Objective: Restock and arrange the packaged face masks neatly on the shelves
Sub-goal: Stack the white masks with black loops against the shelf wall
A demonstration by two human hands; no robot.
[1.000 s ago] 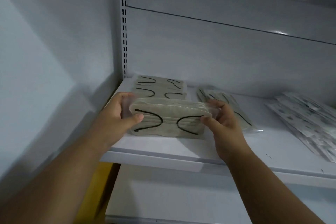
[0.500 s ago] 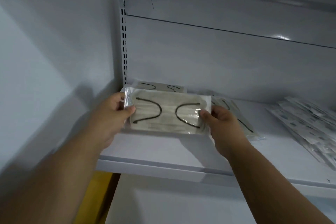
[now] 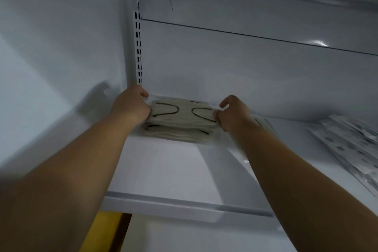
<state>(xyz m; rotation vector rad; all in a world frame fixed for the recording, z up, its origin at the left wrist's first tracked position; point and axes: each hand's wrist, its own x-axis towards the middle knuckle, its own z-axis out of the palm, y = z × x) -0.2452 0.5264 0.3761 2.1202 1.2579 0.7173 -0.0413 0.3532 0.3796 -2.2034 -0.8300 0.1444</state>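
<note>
The bundle of beige masks you were holding up near the shelf's front edge a second ago now sits deep in the back-left corner of the shelf, on top of the beige packs already lying there, so the pile reads as one stack with its back edge near the rear wall. That suggests the placing step is all but finished; what seems left is to square the stack and let go. The top pack faces you flat, its two black ear loops curving toward each other, the wrap slightly wrinkled and the layers under it bulging a little at the front. The lower packs jut out a touch toward you, so the pile is not quite flush. Your left hand grips the left end of the bundle, fingers curled round it, knuckles close to the slotted upright. Your right hand pinches the right end between thumb and curled fingers, with one finger lifted clear above the pack. Just beside that hand, mostly hidden by your forearm, lies another clear-wrapped pack; its contents are too blurred to tell. Well apart on the right, a fanned row of white printed packets lies slanting across the shelf. Below the shelf's front lip a yellow surface shows.
</note>
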